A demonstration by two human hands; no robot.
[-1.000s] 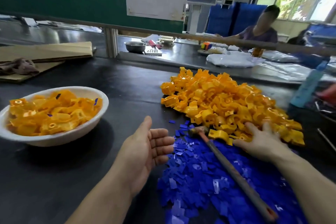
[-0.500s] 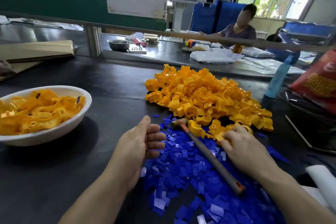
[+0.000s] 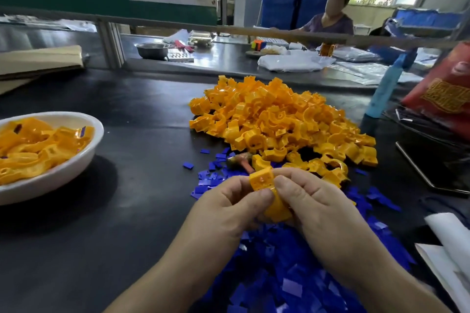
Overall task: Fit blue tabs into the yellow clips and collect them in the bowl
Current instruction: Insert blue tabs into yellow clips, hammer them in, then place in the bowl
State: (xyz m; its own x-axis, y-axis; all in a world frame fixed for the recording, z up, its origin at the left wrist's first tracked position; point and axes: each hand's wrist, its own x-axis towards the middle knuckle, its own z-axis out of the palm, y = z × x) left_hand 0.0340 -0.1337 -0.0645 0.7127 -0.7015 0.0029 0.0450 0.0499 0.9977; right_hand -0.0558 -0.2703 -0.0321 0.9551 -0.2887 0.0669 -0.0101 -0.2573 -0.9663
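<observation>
L hand (image 3: 229, 211) + R hand (image 3: 323, 211) now joined over blue tabs (image 3: 279, 274) — both pinch yellow clip (image 3: 262, 181).

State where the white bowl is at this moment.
In the head view the white bowl sits at the left edge of the dark table, well left of the yellow clip pile, with bare tabletop between them.

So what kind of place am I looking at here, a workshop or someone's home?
Most likely a small factory assembly line: a heap of identical yellow clips and a pile of blue tabs on a dark workbench, a bowl of fitted clips, and another person seated at the bench behind.
</observation>
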